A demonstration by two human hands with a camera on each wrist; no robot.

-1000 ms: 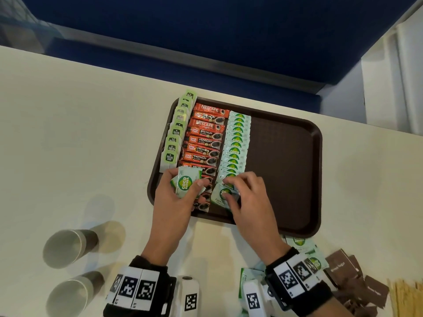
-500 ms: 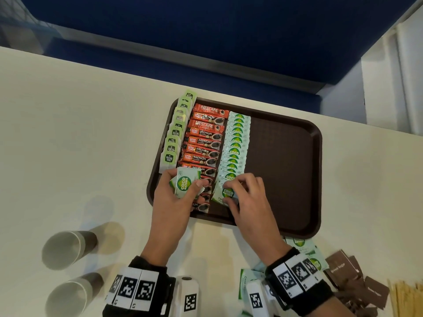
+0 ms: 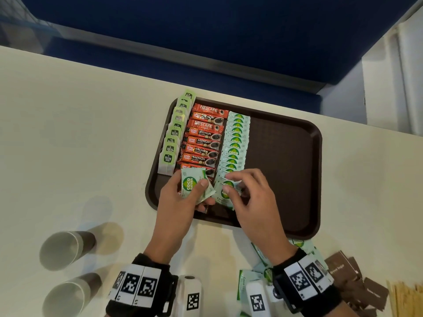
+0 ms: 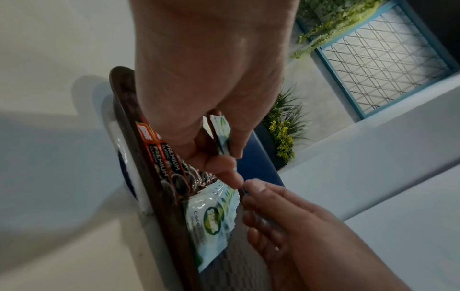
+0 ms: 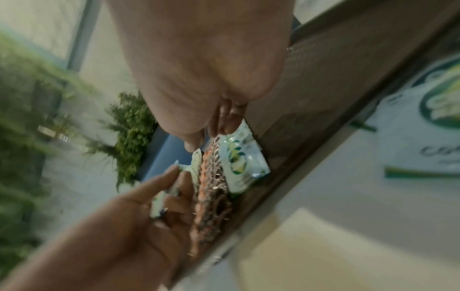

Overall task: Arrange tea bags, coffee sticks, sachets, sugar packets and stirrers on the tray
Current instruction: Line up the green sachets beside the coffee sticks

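A brown tray [image 3: 281,227] holds a column of tea bags [image 3: 170,147] at its left, coffee sticks [image 3: 202,143] beside them, then overlapping green-and-white coco sachets [image 3: 235,143]. My left hand [image 3: 190,186] grips a small stack of coco sachets [image 3: 188,179] over the near end of the coffee sticks; the left wrist view shows that stack [image 4: 221,133] edge-on between thumb and fingers. My right hand [image 3: 230,183] is curled over the nearest sachet [image 3: 223,195] of the column and pinches its far edge. That sachet [image 4: 211,216] lies flat on the tray.
Two paper cups [image 3: 66,248] [image 3: 71,294] lie at the near left. By my right wrist are loose coco sachets [image 3: 304,245], brown sugar packets [image 3: 341,268] and wooden stirrers [image 3: 407,298]. The tray's right half [image 3: 281,168] is bare.
My right fingers have shifted slightly on the nearest sachet, nudging it closer against the column. My left hand has kept its stack in about the same place.
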